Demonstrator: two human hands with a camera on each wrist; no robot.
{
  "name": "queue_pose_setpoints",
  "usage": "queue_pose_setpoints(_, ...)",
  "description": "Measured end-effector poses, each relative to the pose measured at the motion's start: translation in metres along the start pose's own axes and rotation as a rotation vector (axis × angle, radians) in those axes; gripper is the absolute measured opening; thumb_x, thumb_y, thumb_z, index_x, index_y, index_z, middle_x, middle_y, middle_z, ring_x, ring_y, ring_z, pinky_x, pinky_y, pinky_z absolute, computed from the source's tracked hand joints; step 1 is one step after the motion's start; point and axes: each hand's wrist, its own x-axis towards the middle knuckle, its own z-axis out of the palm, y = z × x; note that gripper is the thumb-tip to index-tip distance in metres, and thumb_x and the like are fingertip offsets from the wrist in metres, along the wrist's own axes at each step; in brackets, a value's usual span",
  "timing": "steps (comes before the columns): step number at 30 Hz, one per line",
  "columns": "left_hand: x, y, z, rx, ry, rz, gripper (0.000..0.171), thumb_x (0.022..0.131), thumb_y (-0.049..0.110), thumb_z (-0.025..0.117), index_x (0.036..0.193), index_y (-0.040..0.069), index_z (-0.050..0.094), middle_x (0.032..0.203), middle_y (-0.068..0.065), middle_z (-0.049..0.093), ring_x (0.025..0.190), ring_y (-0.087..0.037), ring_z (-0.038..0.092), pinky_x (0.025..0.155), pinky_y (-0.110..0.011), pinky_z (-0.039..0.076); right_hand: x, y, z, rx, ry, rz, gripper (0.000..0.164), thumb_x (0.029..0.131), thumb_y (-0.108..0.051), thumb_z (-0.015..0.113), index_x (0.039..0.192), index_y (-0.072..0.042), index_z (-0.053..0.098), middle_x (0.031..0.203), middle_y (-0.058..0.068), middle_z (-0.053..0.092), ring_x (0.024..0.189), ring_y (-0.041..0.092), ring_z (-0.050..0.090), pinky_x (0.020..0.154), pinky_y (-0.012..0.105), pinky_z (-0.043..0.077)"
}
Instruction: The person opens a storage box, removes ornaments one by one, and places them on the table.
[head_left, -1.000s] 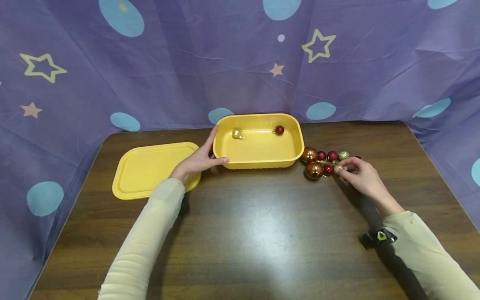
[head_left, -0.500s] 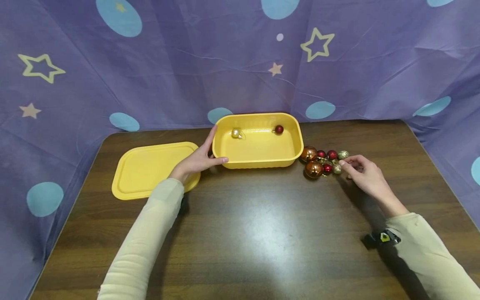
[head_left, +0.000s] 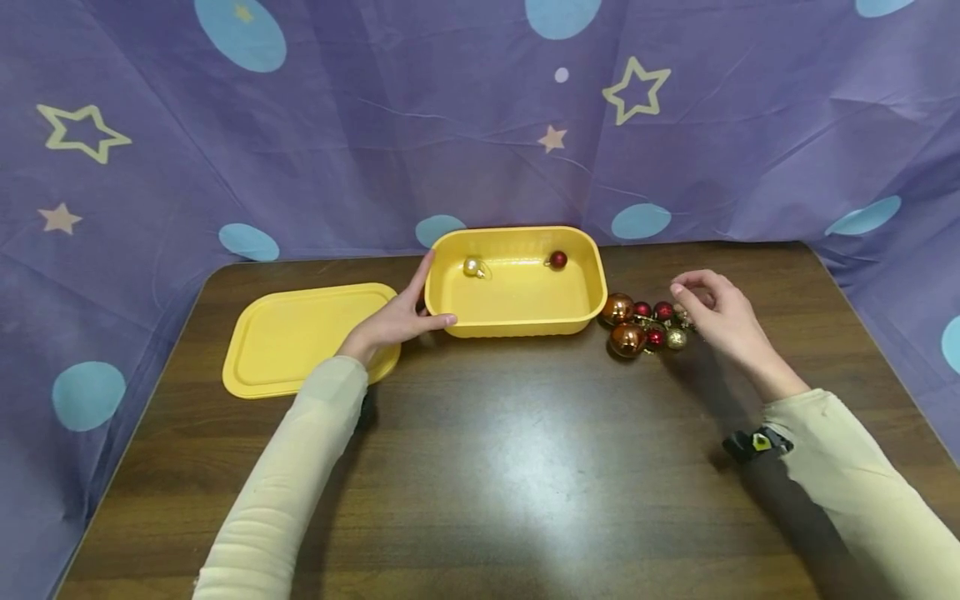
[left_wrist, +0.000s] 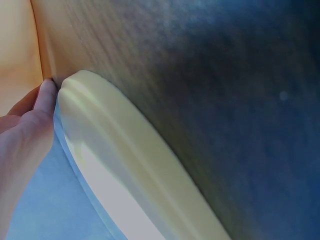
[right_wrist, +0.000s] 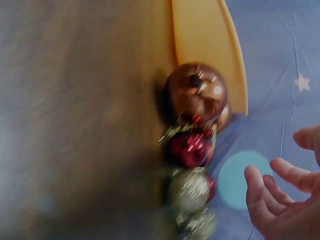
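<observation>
My left hand (head_left: 397, 318) rests with straight fingers against the left end of a yellow plastic container (head_left: 517, 302), thumb along its front rim. Inside lie a small gold bauble (head_left: 472, 267) and a dark red bauble (head_left: 558, 260). To the container's right, several Christmas baubles lie clustered: shiny copper (head_left: 627, 340), red (head_left: 663, 311) and glittery gold (head_left: 677, 338). Above the cluster's right end is my right hand (head_left: 723, 312), partly hiding another gold bauble. The right wrist view shows that hand's fingers (right_wrist: 254, 187) spread apart, with nothing between them.
A yellow lid (head_left: 296, 337) lies flat on the brown wooden table (head_left: 480, 475), left of the container and partly under my left forearm. Behind the table's back edge hangs a purple curtain (head_left: 465, 125) with stars and dots.
My right hand has lifted off the gold baubles and moved slightly back, above the cluster. One gold bauble has shifted a little. The left hand and the container have stayed in place.
</observation>
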Motion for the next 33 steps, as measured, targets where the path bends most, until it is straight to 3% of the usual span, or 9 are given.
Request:
queue_pose_setpoints(3,0.000,0.000,0.000,0.003,-0.002,0.002,0.105,0.090,0.025,0.071,0.151,0.043,-0.013,0.160,0.003,-0.012,0.136,-0.027,0.023,0.097,-0.039,0.036,0.011,-0.014,0.006,0.020,-0.025,-0.041,0.033,0.100,-0.021,0.053,0.123,0.002,0.055,0.112,0.023,0.060,0.077,0.001,0.060,0.062,0.016,0.048)
queue_pose_setpoints(5,0.000,0.001,0.000,0.004,-0.004,0.001,0.105,0.090,0.025,0.070,0.151,0.043,-0.013,0.160,0.003,-0.013,0.136,-0.028,0.024,0.097,-0.040,0.037,0.019,-0.024,0.010,0.021,-0.047,-0.064,0.032,0.099,-0.019,0.055,0.124,0.001,0.056,0.114,0.021,0.061,0.086,0.011,0.063,0.067,0.018,0.049)
queue_pose_setpoints(9,0.001,0.001,0.000,0.011,-0.001,0.001,0.105,0.090,0.025,0.070,0.151,0.042,-0.014,0.160,0.002,-0.012,0.139,-0.027,0.020,0.104,-0.042,0.031,0.034,-0.046,0.018,0.021,-0.099,-0.097,0.032,0.096,-0.016,0.059,0.124,-0.002,0.057,0.125,0.017,0.058,0.107,0.032,0.060,0.086,0.036,0.050)
queue_pose_setpoints(12,0.001,0.003,0.000,0.019,0.001,0.005,0.106,0.089,0.025,0.071,0.152,0.041,-0.014,0.160,0.001,-0.011,0.142,-0.026,0.014,0.110,-0.044,0.023,0.045,-0.057,0.025,0.043,-0.144,-0.126,0.031,0.095,-0.012,0.059,0.124,0.000,0.056,0.126,0.017,0.056,0.114,0.034,0.057,0.095,0.047,0.044)
queue_pose_setpoints(16,0.002,0.004,0.000,0.029,0.003,0.014,0.107,0.089,0.024,0.072,0.152,0.039,-0.014,0.160,-0.001,-0.010,0.143,-0.025,0.010,0.112,-0.045,0.018,0.059,-0.066,0.035,0.032,-0.200,-0.180,0.030,0.094,-0.006,0.058,0.122,0.004,0.057,0.123,0.021,0.057,0.112,0.034,0.058,0.094,0.046,0.045)
queue_pose_setpoints(23,0.003,0.001,0.000,0.018,-0.007,-0.002,0.107,0.089,0.024,0.072,0.151,0.042,-0.013,0.160,-0.004,-0.009,0.133,-0.030,0.028,0.087,-0.043,0.044,0.078,-0.078,0.054,-0.078,-0.273,-0.266,0.029,0.091,-0.004,0.059,0.118,0.008,0.057,0.119,0.026,0.056,0.106,0.040,0.060,0.091,0.046,0.048)
queue_pose_setpoints(29,0.003,0.000,-0.001,0.019,-0.004,0.009,0.106,0.090,0.023,0.071,0.151,0.042,-0.014,0.160,-0.004,-0.009,0.138,-0.027,0.019,0.101,-0.043,0.033,0.092,-0.085,0.068,-0.058,-0.280,-0.269,0.028,0.089,-0.001,0.061,0.115,0.008,0.058,0.117,0.026,0.056,0.105,0.040,0.060,0.091,0.045,0.048)
queue_pose_setpoints(33,0.003,0.000,-0.002,0.014,-0.007,0.000,0.106,0.089,0.025,0.071,0.151,0.043,-0.014,0.160,-0.004,-0.009,0.135,-0.029,0.024,0.095,-0.043,0.038,0.102,-0.084,0.077,-0.061,-0.296,-0.226,0.029,0.090,-0.002,0.060,0.117,0.009,0.057,0.120,0.027,0.057,0.107,0.040,0.059,0.092,0.045,0.047)
